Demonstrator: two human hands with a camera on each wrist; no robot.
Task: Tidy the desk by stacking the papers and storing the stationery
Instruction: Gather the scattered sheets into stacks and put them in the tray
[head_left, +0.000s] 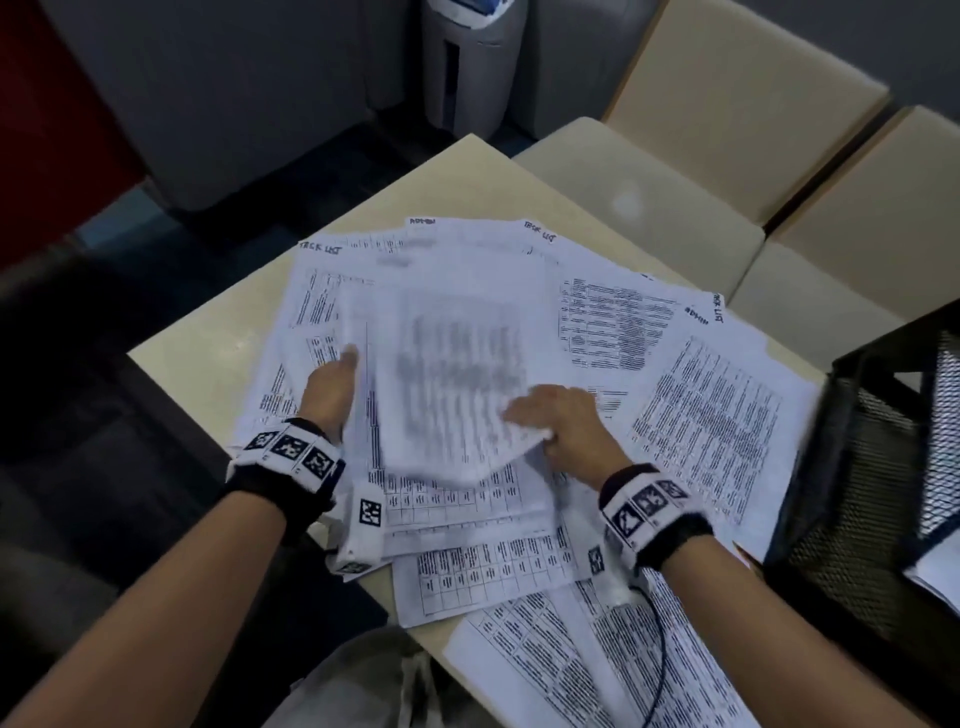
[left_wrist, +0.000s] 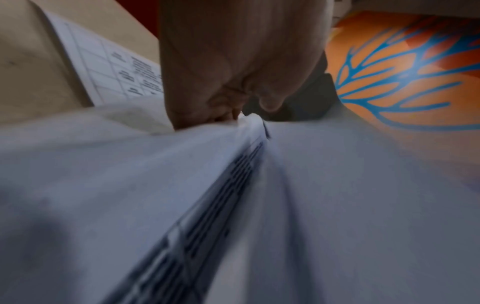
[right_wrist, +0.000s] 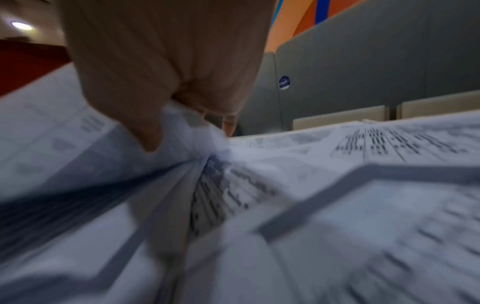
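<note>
Hands both grasp one blurred paper bundle (head_left: 452, 395): left hand (head_left: 330, 389) left edge, right hand (head_left: 563, 423) near-right corner, over loose sheets (head_left: 706, 415) on desk (head_left: 208, 332).

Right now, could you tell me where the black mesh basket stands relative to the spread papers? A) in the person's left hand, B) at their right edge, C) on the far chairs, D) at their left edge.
B: in the head view the basket stands at the right edge of the desk, beside the papers, and neither hand touches it.
</note>
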